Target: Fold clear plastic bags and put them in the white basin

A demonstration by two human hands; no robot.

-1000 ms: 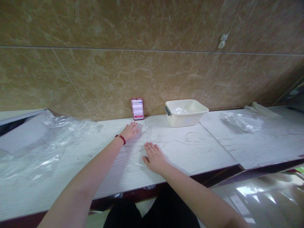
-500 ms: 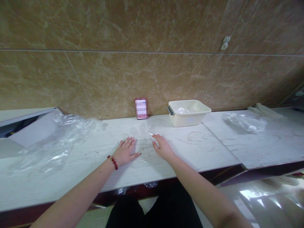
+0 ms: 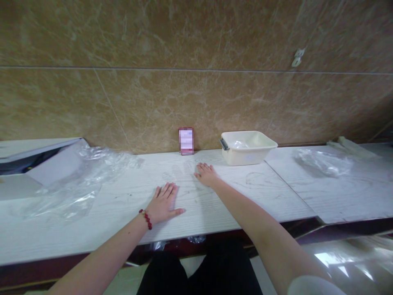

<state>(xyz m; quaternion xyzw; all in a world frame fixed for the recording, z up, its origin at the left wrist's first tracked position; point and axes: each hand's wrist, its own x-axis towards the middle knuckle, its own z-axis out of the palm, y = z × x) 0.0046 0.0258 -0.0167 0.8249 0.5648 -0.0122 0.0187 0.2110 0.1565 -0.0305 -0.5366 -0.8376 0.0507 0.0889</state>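
My left hand (image 3: 163, 205) lies palm down on the white wood-grain counter (image 3: 245, 196), fingers spread and thumb out to the right. A red bead bracelet (image 3: 146, 220) circles that wrist. Farther forward, my right hand (image 3: 206, 174) is also flat and palm down, with its fingers apart. Between and under the hands is a thin clear plastic sheet or bag (image 3: 188, 170), hard to make out against the white surface. Its edges are mostly too faint to trace. Neither hand grips anything.
A phone (image 3: 186, 141) leans on the marble wall. Right of it stands a cream plastic tub (image 3: 248, 157) with clear plastic inside. Crumpled clear bags (image 3: 325, 162) lie farther right. At the left are an open white box (image 3: 58, 168) and more clear plastic (image 3: 101, 164).
My right hand has slid forward, towards the wall, over the clear plastic. My left hand has moved slightly back towards me. The view has shifted a little to the left.
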